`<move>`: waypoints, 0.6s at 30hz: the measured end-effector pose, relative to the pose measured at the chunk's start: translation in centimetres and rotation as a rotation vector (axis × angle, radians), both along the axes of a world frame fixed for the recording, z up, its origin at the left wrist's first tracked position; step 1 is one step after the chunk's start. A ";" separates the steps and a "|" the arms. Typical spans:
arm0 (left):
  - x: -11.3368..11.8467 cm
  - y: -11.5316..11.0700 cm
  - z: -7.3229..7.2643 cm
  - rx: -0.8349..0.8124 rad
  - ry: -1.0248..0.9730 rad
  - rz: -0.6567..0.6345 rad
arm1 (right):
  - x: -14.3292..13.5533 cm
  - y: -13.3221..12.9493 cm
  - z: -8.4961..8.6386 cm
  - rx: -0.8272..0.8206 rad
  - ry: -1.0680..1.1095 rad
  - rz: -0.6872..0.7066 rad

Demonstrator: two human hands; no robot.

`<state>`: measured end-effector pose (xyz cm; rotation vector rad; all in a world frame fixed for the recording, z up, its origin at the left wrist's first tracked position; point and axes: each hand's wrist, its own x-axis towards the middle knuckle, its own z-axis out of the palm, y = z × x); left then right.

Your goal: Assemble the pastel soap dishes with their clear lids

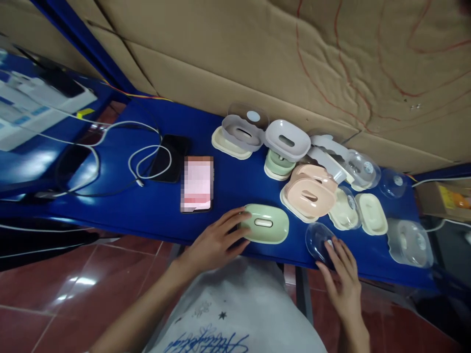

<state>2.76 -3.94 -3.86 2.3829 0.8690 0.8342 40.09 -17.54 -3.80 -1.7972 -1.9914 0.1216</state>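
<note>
A green soap dish (276, 224) with a slot in its middle lies near the table's front edge. My left hand (224, 238) rests at its left end, fingers apart over the rim. Further right, a clear plastic lid (316, 240) lies by the edge, and the spread fingers of my right hand (340, 269) touch its right side. Behind these, a peach soap dish (320, 196) is stacked on a cream base. Beside it stand a cream dish (372, 213) and a lilac-grey dish (289, 137), the latter over green and cream pieces.
A phone with a lit screen (197, 184) and a dark phone (171, 159) lie left of the dishes, near a looped white cable (147, 147). More clear lids (412, 242) sit at the right end. Cardboard (221, 63) lines the back of the blue table (121, 208).
</note>
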 end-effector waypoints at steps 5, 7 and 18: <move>1.2 -1.1 -0.4 0.008 0.015 -0.048 | -6.3 4.2 0.3 0.080 0.068 0.191; 1.4 -1.5 -0.6 -0.016 0.028 -0.001 | -8.1 5.9 0.3 0.070 0.015 0.273; 0.7 -2.2 -1.1 -0.108 0.030 0.056 | -10.2 7.0 -0.8 0.186 -0.142 0.434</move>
